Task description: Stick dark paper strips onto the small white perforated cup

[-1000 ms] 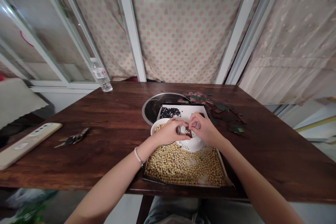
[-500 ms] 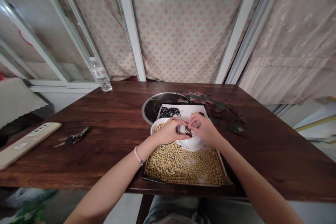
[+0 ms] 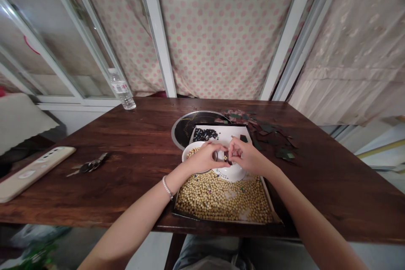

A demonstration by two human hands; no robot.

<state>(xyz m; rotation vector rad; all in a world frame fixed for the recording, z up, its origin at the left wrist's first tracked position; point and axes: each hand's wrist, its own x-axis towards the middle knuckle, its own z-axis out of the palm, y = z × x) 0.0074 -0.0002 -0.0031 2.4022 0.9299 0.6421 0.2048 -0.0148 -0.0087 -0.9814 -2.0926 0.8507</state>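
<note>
- Left hand [image 3: 204, 159]: fingers curled in, pinching one end of the small dark piece [image 3: 226, 156].
- The piece hangs just above the white bowl [image 3: 234, 174] in the bean tray [image 3: 225, 134].
- Right hand [image 3: 249, 158] pinches the other end.

Tiny dark piece [image 3: 226, 157] unidentifiable, white bowl [image 3: 234, 174] half hidden (behind fingers [image 3: 236, 151]), cushion [image 3: 19, 120] cut off at left.

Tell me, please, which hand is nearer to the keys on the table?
Left. The left hand is over the white bowl, with the keys off to its left; the right hand, pinching a dark piece, sits beside it, farther from them.
</note>
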